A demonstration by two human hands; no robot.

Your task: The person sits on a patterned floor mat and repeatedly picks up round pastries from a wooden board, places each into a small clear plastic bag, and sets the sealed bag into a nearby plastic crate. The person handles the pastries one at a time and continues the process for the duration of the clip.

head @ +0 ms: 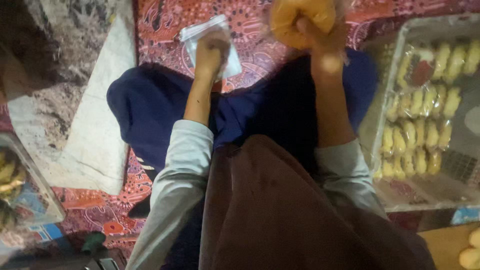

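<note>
Hands up front: your left hand (211,52) pinches a clear plastic bag (209,42), your right hand (320,42) grips a yellow pastry (300,17); tray (400,205) of wrapped pastries (425,115) along the mat's (165,20) right edge.

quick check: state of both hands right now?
Left hand: closed, gripping a clear plastic bag.
Right hand: closed around a yellow-orange bun-like item; blurred, so its exact kind cannot be told.
</note>
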